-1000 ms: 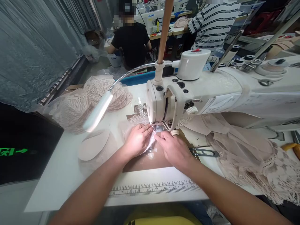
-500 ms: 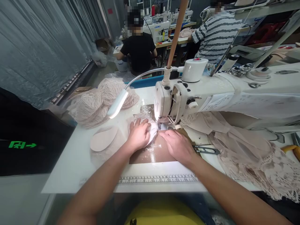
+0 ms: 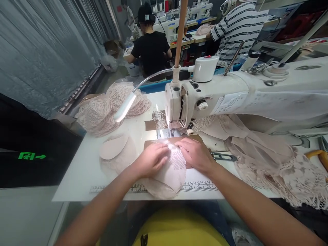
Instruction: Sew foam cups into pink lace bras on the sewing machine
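Observation:
My left hand and my right hand both rest on a beige lace cup piece lying on the white sewing table, just in front of the needle of the white sewing machine. The fingers of both hands are curled and pinch the lace at its upper edge. The piece reaches down over the printed ruler at the table's front edge. Behind the hands the metal needle plate shows bare.
A heap of lace cups lies at the back left beside the gooseneck lamp. An oval foam pad sits left of my hands. Loose lace fabric spreads at the right, with scissors beside it. Two people work at machines behind.
Both hands have drawn the lace piece back from under the presser foot toward the table's front edge. The needle plate is now uncovered.

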A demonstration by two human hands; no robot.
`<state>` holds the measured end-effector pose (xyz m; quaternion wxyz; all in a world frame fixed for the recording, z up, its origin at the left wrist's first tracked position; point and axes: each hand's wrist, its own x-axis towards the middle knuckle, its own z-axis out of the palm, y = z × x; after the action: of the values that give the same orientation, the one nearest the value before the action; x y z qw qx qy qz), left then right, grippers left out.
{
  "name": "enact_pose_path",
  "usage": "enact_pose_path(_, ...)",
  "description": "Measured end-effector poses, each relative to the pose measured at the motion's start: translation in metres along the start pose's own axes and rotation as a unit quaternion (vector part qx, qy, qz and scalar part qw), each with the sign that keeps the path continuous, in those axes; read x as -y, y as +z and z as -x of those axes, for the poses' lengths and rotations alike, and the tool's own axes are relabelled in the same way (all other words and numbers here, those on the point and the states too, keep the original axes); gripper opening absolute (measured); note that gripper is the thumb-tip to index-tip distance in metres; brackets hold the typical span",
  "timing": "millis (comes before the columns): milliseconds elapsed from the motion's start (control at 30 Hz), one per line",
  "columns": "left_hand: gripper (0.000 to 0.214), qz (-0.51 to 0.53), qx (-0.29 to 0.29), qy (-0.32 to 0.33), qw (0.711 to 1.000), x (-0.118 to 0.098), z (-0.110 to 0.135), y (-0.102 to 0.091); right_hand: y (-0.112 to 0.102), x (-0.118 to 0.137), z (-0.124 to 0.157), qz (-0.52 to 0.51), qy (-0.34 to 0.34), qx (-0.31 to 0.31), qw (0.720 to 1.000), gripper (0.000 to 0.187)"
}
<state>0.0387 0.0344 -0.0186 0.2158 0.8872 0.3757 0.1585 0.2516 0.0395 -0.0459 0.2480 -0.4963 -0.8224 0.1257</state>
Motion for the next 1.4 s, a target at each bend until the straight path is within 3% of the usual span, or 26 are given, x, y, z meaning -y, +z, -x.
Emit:
enact_pose_path(133,0.030,-0.065,0.019,0.068,0.995,0.005,-0.019,0.011,0.001,-0.002,0.000,0.060,-0.018,0.026,0.998,0.036)
enact_pose_path(300,0.045,-0.140,0.038,0.033,0.989,0.006,-0.028,0.011,0.000,0.002,-0.003,0.169,-0.002,0.078,0.983,0.033)
enact_pose_path(500,0.050,-0.173,0.065,0.012,0.983,0.014,-0.036,0.004,0.005,0.001,-0.008,0.181,0.015,0.068,0.981,0.031)
enact_pose_path(767,0.057,-0.153,0.100,0.073,0.980,0.042,-0.049,-0.005,0.008,0.002,-0.011,0.178,0.027,0.064,0.982,0.035)
enact_pose_path(900,0.062,-0.142,0.115,0.088,0.979,0.048,-0.048,-0.008,0.009,-0.003,-0.009,0.158,0.001,0.049,0.986,0.035)
enact_pose_path(1067,0.043,-0.127,0.053,0.075,0.988,0.028,-0.030,-0.010,0.009,-0.008,-0.002,0.063,0.008,0.010,0.998,0.033)
enact_pose_path(1200,0.019,-0.128,0.026,0.036,0.991,0.009,-0.022,-0.001,0.006,-0.007,-0.001,0.031,0.039,-0.008,0.999,0.029)
enact_pose_path(1300,0.024,-0.141,0.008,0.018,0.990,0.008,-0.021,0.009,0.003,-0.006,-0.001,0.023,0.049,-0.004,0.999,0.028)
enact_pose_path(1400,0.018,-0.090,-0.017,0.019,0.996,0.013,-0.019,0.012,0.002,-0.007,-0.001,0.003,0.048,-0.006,0.999,0.028)
